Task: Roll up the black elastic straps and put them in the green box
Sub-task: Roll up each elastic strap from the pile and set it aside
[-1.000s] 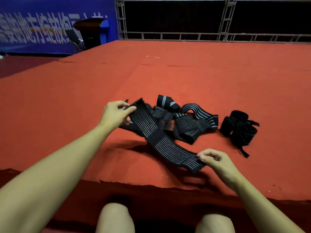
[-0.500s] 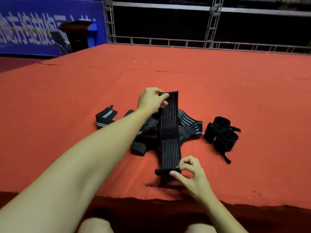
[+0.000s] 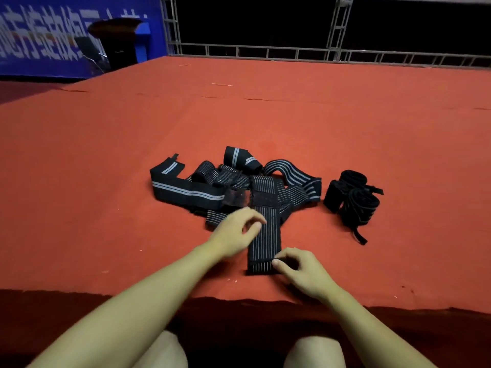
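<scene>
Red carpeted platform [image 3: 106,181] | we laid strap [image 3: 264,235] flat toward us for rolling | right hand [image 3: 305,272] pinched its near end | left hand [image 3: 236,232] loosely open, empty

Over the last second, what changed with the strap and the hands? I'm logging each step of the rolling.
The strap, held up stretched between both hands, now lies flat on the red carpet. The left hand let go of the far end and came back beside it. The right hand still pinches the near end. The strap pile and rolled bundles stayed put.
</scene>
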A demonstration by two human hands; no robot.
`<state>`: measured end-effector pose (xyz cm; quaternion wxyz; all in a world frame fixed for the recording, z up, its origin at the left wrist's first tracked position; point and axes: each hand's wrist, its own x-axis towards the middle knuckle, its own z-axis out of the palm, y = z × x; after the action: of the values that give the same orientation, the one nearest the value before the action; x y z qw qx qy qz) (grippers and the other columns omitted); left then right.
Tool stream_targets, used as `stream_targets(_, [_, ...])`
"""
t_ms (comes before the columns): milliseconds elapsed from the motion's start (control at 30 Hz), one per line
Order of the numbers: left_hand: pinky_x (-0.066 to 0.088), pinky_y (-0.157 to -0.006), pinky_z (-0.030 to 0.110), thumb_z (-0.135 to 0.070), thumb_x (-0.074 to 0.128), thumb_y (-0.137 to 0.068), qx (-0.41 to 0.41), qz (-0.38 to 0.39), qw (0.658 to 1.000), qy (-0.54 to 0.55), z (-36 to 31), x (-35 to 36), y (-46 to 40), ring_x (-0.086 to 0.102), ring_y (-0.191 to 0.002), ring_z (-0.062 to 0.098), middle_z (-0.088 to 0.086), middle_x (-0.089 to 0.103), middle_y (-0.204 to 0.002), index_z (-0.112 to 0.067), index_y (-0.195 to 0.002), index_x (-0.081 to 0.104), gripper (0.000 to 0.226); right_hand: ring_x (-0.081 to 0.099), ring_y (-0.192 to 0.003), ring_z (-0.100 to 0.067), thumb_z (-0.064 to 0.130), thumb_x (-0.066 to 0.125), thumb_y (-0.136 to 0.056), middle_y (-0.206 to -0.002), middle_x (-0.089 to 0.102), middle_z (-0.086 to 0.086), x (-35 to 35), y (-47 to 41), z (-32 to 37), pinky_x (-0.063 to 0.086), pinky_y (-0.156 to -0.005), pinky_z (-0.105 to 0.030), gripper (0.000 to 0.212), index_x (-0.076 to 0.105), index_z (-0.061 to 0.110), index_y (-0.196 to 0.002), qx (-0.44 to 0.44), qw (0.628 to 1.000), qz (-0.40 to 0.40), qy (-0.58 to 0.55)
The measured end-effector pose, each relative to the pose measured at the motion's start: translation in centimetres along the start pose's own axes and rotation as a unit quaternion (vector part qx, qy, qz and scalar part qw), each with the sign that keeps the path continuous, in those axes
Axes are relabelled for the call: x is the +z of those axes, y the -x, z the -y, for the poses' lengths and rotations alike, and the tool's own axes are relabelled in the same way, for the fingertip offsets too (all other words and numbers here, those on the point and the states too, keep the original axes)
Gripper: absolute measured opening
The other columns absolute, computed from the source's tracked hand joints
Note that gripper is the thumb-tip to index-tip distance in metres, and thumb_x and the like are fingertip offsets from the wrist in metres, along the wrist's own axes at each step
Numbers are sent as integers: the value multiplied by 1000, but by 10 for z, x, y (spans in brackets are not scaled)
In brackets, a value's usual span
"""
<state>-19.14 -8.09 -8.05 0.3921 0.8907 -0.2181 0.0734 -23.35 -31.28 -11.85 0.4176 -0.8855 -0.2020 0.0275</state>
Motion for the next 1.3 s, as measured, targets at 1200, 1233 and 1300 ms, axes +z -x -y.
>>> stream_targets(1200, [47,-80,33,-36,67,-97,167,-23,977,-133,23,39,56,51,-88,13,-9,55,-98,-22,-98,68,14,53,-88,-4,33,69,-93,-86,59,17,17,4,-15,45,-78,-27,9,62,35,-88,-81,985,-91,123])
stream_targets(1233, [47,-80,32,-37,68,-95,164,-25,977,-136,23,39,56,51,-88,13,-10,55,-98,-22,-98,68,16,52,-88,-4,35,70,-94,-87,58,16,17,3,-16,44,-78,-25,8,64,35,-88,-73,985,-95,125])
stream_targets(1300, [47,-82,32,-42,70,-92,156,-27,976,-148,23,39,57,51,-89,13,-11,55,-98,-23,-100,67,21,51,-89,-3,42,69,-94,-88,56,16,17,0,-18,42,-79,-23,9,71,34,-89,-52,985,-106,126])
